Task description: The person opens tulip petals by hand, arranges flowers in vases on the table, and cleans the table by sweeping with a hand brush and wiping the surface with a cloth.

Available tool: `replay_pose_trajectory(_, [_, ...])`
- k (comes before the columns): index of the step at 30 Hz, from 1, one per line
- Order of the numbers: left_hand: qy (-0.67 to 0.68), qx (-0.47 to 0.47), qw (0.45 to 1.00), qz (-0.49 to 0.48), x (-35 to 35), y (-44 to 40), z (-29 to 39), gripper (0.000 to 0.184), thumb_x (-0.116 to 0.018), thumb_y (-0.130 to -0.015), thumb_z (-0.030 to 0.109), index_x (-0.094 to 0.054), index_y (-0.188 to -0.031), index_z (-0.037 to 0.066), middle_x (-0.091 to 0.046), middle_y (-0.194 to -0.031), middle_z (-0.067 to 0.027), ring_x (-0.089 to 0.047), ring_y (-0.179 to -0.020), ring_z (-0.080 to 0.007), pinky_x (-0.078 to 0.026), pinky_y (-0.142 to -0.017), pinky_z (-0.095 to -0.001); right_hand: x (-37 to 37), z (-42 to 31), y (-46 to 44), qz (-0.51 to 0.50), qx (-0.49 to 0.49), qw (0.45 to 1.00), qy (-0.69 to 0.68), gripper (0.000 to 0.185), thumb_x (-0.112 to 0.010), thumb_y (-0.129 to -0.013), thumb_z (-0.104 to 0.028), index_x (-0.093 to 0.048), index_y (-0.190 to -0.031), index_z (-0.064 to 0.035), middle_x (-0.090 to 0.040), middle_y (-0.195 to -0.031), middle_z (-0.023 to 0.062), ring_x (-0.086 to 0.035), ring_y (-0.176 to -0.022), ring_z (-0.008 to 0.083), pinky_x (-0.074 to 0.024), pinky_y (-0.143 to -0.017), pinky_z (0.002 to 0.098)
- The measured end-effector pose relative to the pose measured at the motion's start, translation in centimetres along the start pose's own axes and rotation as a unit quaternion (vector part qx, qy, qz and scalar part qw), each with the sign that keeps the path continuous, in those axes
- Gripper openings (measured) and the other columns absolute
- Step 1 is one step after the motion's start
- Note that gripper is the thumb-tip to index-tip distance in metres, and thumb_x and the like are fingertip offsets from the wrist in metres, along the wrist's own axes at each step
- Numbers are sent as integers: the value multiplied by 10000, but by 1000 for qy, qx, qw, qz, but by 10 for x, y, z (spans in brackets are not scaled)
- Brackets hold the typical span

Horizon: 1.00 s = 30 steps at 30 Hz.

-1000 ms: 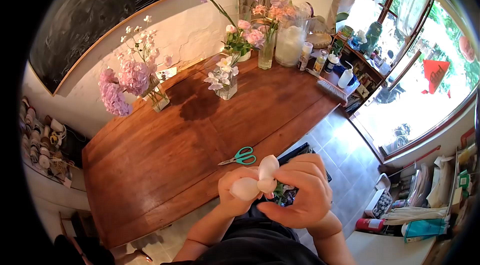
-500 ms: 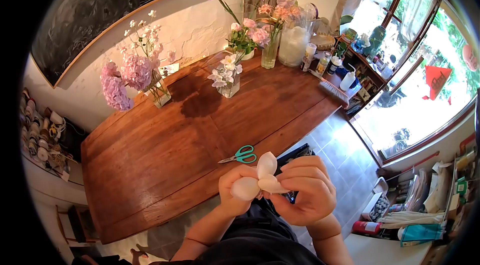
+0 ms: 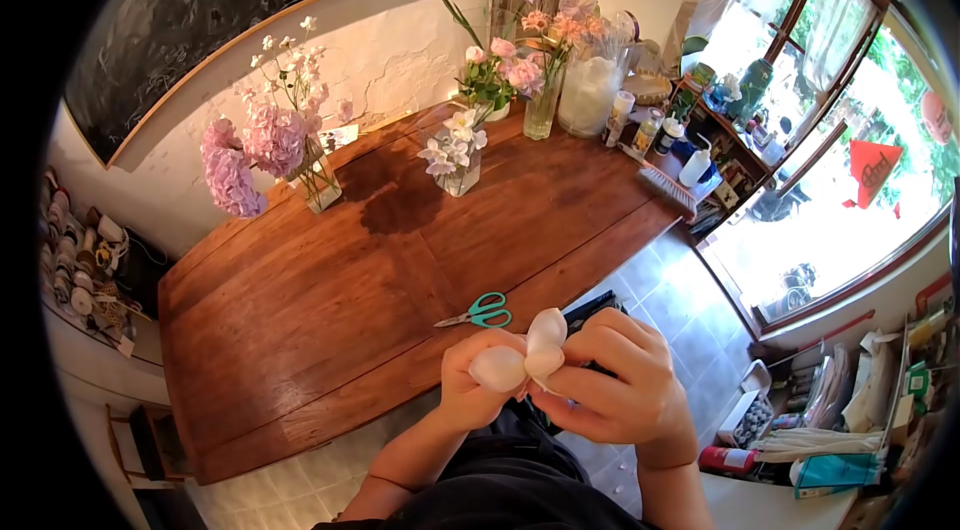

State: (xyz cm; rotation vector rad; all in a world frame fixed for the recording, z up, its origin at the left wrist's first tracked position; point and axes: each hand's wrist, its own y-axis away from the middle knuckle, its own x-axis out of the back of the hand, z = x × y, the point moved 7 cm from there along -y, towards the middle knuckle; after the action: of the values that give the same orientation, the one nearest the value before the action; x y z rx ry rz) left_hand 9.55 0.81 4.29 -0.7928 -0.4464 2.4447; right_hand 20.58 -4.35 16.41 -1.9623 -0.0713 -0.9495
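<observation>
A white flower (image 3: pixel 497 368) with large, rounded petals is held up in front of my body, past the table's near edge. My left hand (image 3: pixel 470 385) is closed around its base from the left. From the other side, my right hand (image 3: pixel 630 380) is closed, its fingertips pinching at the flower's right petal; the exact contact is partly hidden by the fingers. Scissors with teal handles (image 3: pixel 488 311) lie on the wooden table (image 3: pixel 300 330) just beyond my hands.
Along the table's far side stand pink hydrangeas (image 3: pixel 275 142), white blooms in a small glass vase (image 3: pixel 458 176), roses (image 3: pixel 515 72) and a large glass jar (image 3: pixel 588 95). A brush (image 3: pixel 668 188) and bottles (image 3: pixel 695 165) occupy the right corner. Supplies fill shelves (image 3: pixel 830 410) at right.
My right hand has turned and shifted slightly right and down, fingers curling more over the flower's right petal. The flower has moved a little right with my left hand; its upper petal leans more to the right.
</observation>
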Motion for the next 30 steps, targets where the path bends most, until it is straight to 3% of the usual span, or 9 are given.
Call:
replay_pose_trajectory(10, [24,53,998,4,2,1,-8,132,-600,-906,63,-587,-1006,-22,-670,-840,-108,-632,-696,-114,-470,-565,-213,0,-7,7,60,37,990,120,215,-730,-624,-66,-640,-813,-16,-570,-793,69,-557,-693,189,-476,-541,270])
replay_pose_trajectory(13, [25,58,998,-10,0,1,-9,126,-601,-902,59,-585,-998,-21,-673,-844,-116,-635,-699,-117,-482,-578,-217,0,-7,16,109,19,985,135,246,-777,-592,-40,-668,-813,-46,-610,-828,54,-571,-677,236,-472,-551,313])
replay_pose_trajectory(19, [77,54,996,3,-2,1,-7,115,-618,-882,42,-587,-967,-29,-672,-806,-128,-630,-666,-122,-489,-558,-225,-11,-16,35,224,136,954,147,191,-725,-666,-20,-644,-836,17,-636,-848,113,-596,-736,226,-547,-616,319])
replay_pose_trajectory(23, [55,55,997,1,-3,0,-3,97,-626,-876,36,-593,-939,-29,-667,-778,-127,-618,-624,-122,-484,-534,-223,-15,-23,40,180,193,944,200,201,-731,-684,-45,-623,-848,-5,-645,-824,120,-599,-725,227,-545,-615,328])
replay_pose_trajectory(30, [90,74,993,34,0,0,-6,93,-647,-859,21,-594,-916,-30,-651,-742,-124,-598,-597,-118,-471,-513,-218,-16,-24,43,160,178,949,205,208,-725,-684,-40,-615,-860,-35,-635,-833,101,-579,-772,212,-538,-632,323])
